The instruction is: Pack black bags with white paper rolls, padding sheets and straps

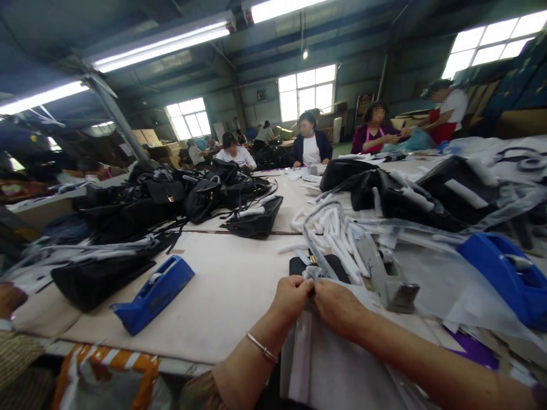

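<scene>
My left hand [292, 297] and my right hand [337, 307] meet at the near table edge, fingers pinched together. Between them is a bag strap wrapped in pale translucent sheet [315, 272]; the fingertips hide the exact spot gripped. Just beyond lies the black bag [339, 266] that the strap seems to belong to, with a gold-coloured clasp. Pale sheet material [329, 359] hangs below my hands, covering much of what is there. White padding rolls [337, 233] are heaped behind the bag. To the right of my right hand stands a grey tape dispenser [387, 273].
Blue tape dispensers stand left [156, 293] and right [506, 273] on the table [213, 285]. Black bags [141, 208] pile up at the left, with more wrapped ones [384, 188] at the right. A co-worker's hand [11, 299] shows at the left edge; other people sit across.
</scene>
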A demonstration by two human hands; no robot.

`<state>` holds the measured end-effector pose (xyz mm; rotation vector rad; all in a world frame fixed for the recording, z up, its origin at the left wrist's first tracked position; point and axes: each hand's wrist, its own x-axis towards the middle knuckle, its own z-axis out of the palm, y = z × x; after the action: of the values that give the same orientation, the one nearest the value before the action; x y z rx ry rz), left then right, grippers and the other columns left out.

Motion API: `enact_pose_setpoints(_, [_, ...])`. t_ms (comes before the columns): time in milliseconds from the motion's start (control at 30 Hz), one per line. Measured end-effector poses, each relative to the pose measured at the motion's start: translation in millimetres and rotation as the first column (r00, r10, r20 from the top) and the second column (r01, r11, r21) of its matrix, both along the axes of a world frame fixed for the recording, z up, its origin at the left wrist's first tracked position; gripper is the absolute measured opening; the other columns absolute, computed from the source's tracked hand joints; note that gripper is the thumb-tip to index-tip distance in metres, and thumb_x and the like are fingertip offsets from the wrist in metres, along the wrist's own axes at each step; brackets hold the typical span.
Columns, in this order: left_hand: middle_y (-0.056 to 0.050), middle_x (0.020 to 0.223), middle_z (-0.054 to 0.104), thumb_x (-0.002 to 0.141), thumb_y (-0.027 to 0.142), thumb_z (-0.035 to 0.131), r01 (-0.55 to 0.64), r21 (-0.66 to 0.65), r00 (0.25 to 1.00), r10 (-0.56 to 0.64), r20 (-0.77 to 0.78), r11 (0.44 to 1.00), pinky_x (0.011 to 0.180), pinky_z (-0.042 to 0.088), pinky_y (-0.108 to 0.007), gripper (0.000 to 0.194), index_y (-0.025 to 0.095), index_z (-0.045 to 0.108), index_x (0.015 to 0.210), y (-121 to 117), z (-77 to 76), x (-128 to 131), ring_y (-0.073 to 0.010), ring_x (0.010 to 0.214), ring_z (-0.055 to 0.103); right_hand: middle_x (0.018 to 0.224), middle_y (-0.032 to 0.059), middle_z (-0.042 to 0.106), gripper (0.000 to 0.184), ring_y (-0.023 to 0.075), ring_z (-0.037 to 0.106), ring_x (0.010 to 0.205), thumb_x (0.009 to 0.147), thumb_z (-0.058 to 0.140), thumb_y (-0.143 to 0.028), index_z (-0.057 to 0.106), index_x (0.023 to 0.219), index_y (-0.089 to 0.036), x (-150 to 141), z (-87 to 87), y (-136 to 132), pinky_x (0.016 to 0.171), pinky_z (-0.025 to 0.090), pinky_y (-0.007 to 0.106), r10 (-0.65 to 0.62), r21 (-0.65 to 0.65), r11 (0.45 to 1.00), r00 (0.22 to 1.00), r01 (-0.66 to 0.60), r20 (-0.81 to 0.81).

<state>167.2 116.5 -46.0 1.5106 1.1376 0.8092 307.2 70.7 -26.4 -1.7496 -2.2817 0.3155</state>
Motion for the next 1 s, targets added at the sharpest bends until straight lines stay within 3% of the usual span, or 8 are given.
enact_pose_setpoints(100, [0.004,0.052,0.043,0.073,0.039,0.064,0.036,0.020,0.999,-0.035,-0.039,0.999,0.054,0.025,-0.026,0.032,0.016,0.056,0.052,5.6,4.2,-9.6,-0.0122,0.057,0.037,0.089,0.0114,0.071,0.024,0.0244,0.068,0.084,0.094,0.048,-0.026,0.070,0.091,-0.016,15.8,14.2,2.4,0.074,0.047,0.032,0.075,0.063,0.995,0.997,-0.077,0.029])
enact_pose_setpoints(167, [0.003,0.052,0.045,0.072,0.036,0.065,0.080,0.019,0.996,-0.079,-0.045,0.997,0.054,0.026,-0.026,0.028,0.016,0.060,0.053,9.9,9.1,-17.3,-0.0122,0.056,0.039,0.098,0.0115,0.070,0.023,0.0258,0.067,0.091,0.091,0.054,-0.027,0.069,0.106,-0.017,27.3,21.2,8.7,0.078,0.049,0.034,0.122,0.161,0.979,0.992,-0.127,0.041])
enact_pose_setpoints(300, [0.003,0.054,0.050,0.071,0.037,0.067,0.159,0.011,0.987,-0.158,-0.013,0.987,0.056,0.030,-0.026,0.026,0.015,0.064,0.057,12.7,16.7,-26.4,-0.0121,0.057,0.041,0.109,0.0108,0.067,0.055,0.0248,0.067,0.090,0.083,0.058,-0.018,0.052,0.137,-0.021,36.4,18.1,23.5,0.074,0.050,0.033,0.227,0.234,0.939,0.966,-0.252,0.126])
enact_pose_setpoints(400, [0.003,0.054,0.048,0.073,0.040,0.067,0.168,0.006,0.985,-0.168,0.030,0.986,0.054,0.028,-0.026,0.030,0.015,0.063,0.057,8.6,16.8,-25.6,-0.0109,0.056,0.038,0.106,0.0111,0.069,0.051,0.0244,0.069,0.088,0.083,0.052,-0.015,0.057,0.133,-0.019,30.6,5.9,29.9,0.074,0.050,0.032,0.214,0.264,0.932,0.964,-0.250,0.158])
enact_pose_setpoints(533, [0.004,0.052,0.043,0.073,0.051,0.068,0.120,-0.030,0.989,-0.117,0.092,0.992,0.051,0.024,-0.025,0.040,0.015,0.059,0.057,1.8,10.7,-21.1,-0.0094,0.053,0.033,0.114,0.0152,0.070,0.052,0.0270,0.069,0.094,0.082,0.050,-0.016,0.055,0.134,-0.013,20.1,-4.6,33.5,0.075,0.048,0.032,0.083,0.280,0.952,0.985,-0.123,0.151])
enact_pose_setpoints(633, [0.005,0.052,0.041,0.071,0.060,0.068,0.098,-0.077,0.986,-0.086,0.141,0.992,0.050,0.022,-0.025,0.048,0.016,0.056,0.058,-0.8,6.3,-18.3,-0.0085,0.052,0.031,0.105,0.0138,0.074,0.038,0.0263,0.070,0.089,0.084,0.052,-0.022,0.063,0.119,-0.014,16.5,-1.1,35.4,0.069,0.044,0.030,-0.020,0.169,0.986,0.994,0.002,0.106])
enact_pose_setpoints(767, [0.006,0.055,0.041,0.068,0.066,0.070,0.129,-0.156,0.976,-0.097,0.195,0.979,0.051,0.022,-0.024,0.052,0.015,0.058,0.066,0.4,7.8,-16.4,-0.0078,0.052,0.031,0.088,0.0079,0.075,0.021,0.0204,0.069,0.081,0.088,0.051,-0.029,0.069,0.091,-0.018,18.2,7.2,39.3,0.064,0.039,0.025,-0.025,0.049,0.999,0.997,0.021,0.072])
enact_pose_setpoints(1000, [0.003,0.071,0.052,0.068,0.068,0.072,0.258,-0.429,0.965,-0.205,0.166,0.866,0.049,0.034,-0.019,0.056,0.016,0.062,0.087,6.4,28.5,-22.4,-0.0070,0.053,0.045,0.094,0.0128,0.074,0.019,0.0228,0.068,0.082,0.089,0.051,-0.024,0.067,0.095,-0.015,19.9,1.4,35.0,0.063,0.036,0.028,0.008,0.127,0.992,0.994,-0.022,0.105])
